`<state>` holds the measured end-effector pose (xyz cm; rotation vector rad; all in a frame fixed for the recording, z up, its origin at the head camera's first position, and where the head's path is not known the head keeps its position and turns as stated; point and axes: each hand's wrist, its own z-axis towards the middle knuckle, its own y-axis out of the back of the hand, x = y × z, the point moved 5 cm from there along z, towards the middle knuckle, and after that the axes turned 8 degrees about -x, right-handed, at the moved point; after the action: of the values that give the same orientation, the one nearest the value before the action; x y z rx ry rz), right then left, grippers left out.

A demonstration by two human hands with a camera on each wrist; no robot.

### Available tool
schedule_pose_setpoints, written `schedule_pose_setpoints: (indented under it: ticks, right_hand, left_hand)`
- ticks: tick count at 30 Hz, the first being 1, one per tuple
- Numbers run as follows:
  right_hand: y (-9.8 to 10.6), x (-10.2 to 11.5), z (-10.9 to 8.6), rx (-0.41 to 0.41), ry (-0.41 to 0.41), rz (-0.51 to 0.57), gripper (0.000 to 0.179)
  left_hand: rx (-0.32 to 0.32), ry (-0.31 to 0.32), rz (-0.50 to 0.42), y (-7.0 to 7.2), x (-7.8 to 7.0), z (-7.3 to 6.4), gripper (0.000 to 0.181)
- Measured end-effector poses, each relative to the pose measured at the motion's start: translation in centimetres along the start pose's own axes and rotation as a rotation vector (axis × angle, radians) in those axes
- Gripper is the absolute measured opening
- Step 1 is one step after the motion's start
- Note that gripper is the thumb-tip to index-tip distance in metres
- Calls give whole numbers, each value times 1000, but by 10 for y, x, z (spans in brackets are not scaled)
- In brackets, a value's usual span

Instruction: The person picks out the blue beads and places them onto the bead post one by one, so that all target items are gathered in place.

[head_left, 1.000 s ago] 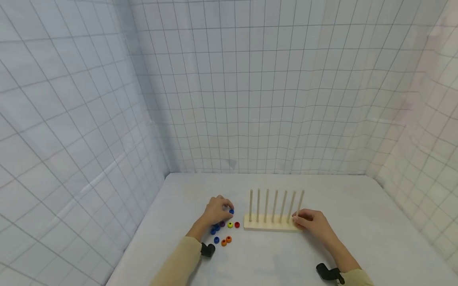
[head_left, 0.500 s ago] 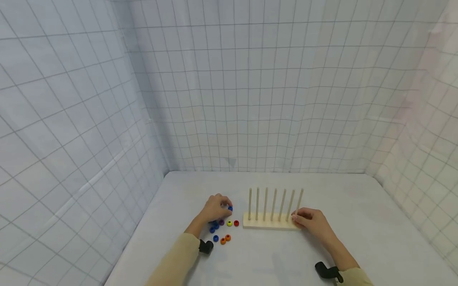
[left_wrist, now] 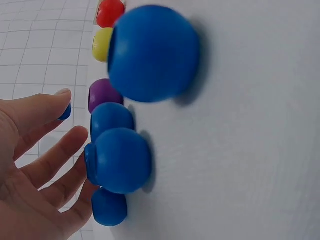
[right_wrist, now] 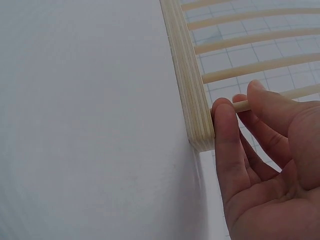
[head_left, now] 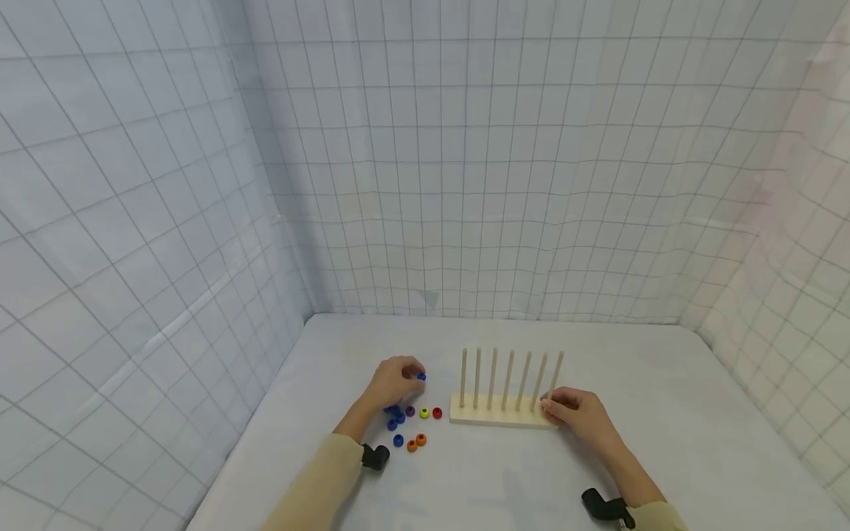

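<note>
My left hand [head_left: 390, 383] pinches a blue bead [head_left: 421, 377] between thumb and forefinger, just beyond the loose beads. In the left wrist view only a bit of that bead [left_wrist: 65, 112] shows behind the thumb; the other fingers are spread. My right hand [head_left: 584, 417] is at the right end of a pale wooden rack [head_left: 491, 419] with several upright pegs, all bare. Its thumb and fingers pinch the endmost peg [head_left: 556, 369] low down, and in the right wrist view a fingertip [right_wrist: 223, 107] lies at the edge of the base.
Between left hand and rack lie a purple bead [head_left: 410, 411], a yellow bead [head_left: 424, 413] and a red bead [head_left: 437, 413] in a row. Several blue beads [head_left: 392, 425] sit by the left wrist, and two orange beads [head_left: 412, 445] lie nearer. Gridded white curtains [head_left: 425, 184] enclose the white table.
The left hand has moved a little away from the loose beads, back and to the left, carrying the blue bead. The right hand and the rack have stayed in place.
</note>
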<state>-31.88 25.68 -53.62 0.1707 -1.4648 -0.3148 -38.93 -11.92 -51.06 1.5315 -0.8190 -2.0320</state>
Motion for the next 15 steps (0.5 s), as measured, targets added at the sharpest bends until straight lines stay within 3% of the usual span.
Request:
schedule_pose_setpoints:
  ticks: [9, 15]
  right_hand:
    - [1, 5, -1, 18, 38, 3, 25]
    - [1, 1, 0, 17, 19, -14, 24]
  left_hand:
    - [-37, 8, -6, 5, -11, 4, 24]
    - [-79, -29, -23, 10, -22, 0, 23]
